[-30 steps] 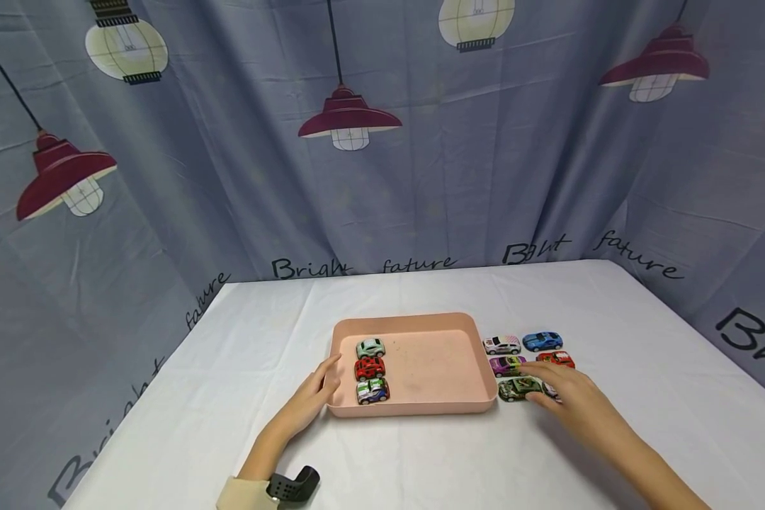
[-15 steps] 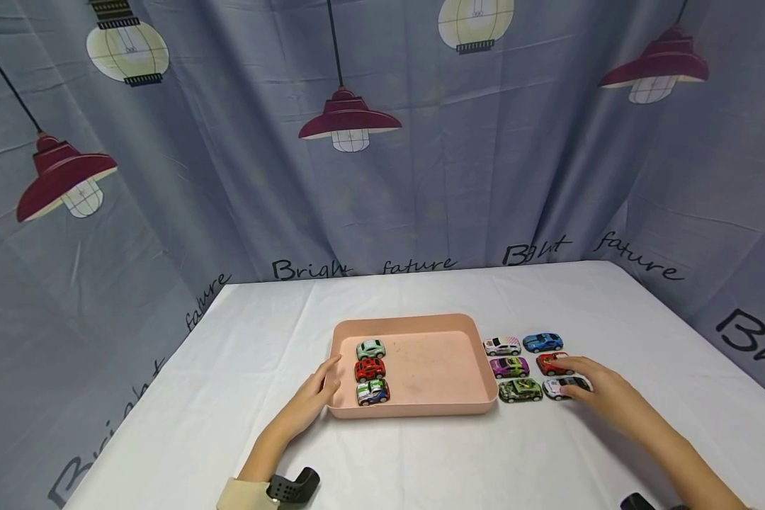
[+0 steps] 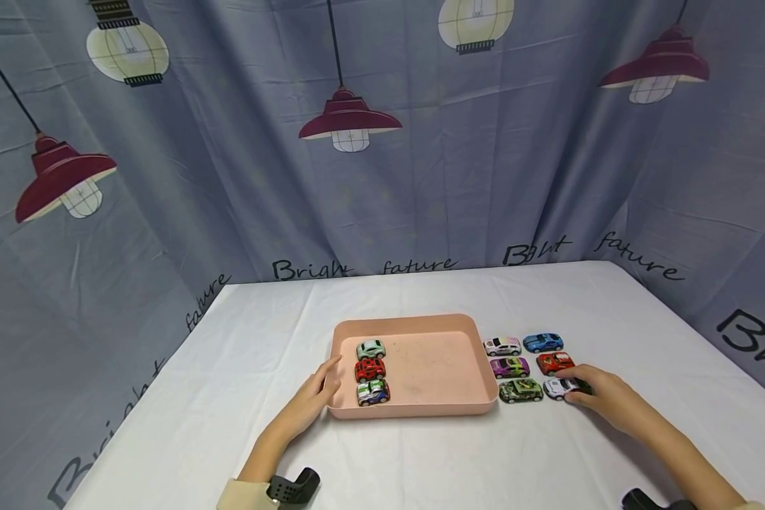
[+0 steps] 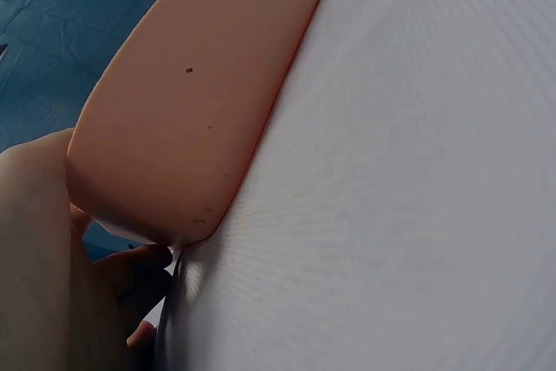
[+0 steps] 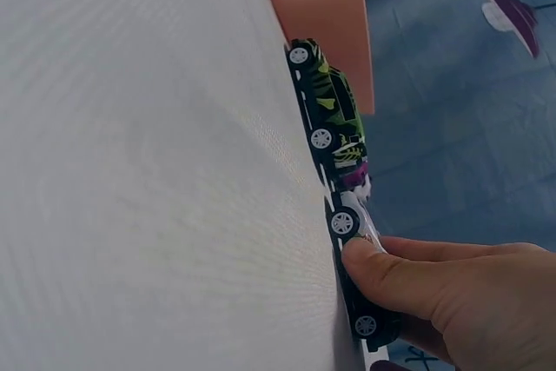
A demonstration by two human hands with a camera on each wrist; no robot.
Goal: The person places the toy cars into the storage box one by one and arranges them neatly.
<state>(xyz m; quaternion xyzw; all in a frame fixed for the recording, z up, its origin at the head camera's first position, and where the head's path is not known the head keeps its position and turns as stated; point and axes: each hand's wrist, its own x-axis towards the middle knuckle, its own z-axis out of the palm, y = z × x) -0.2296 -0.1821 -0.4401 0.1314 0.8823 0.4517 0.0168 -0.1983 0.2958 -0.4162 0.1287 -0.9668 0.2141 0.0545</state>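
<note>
Right of the tray [image 3: 414,411], the right hand [image 3: 602,401] pinches the white car [image 3: 559,387]; lifting it comes next. Left hand [image 3: 312,397] rests flat against the tray.

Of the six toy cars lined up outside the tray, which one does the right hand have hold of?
The white car, nearest the person in the outer column. The right hand pinches its rear end; the other five cars stand untouched.

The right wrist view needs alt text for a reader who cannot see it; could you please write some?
A right hand pinches a white toy car that stands on a white tablecloth, thumb pressed to its side. Just beyond it stands a green camouflage toy car, with a pink tray past that and a blue curtain behind.
</note>
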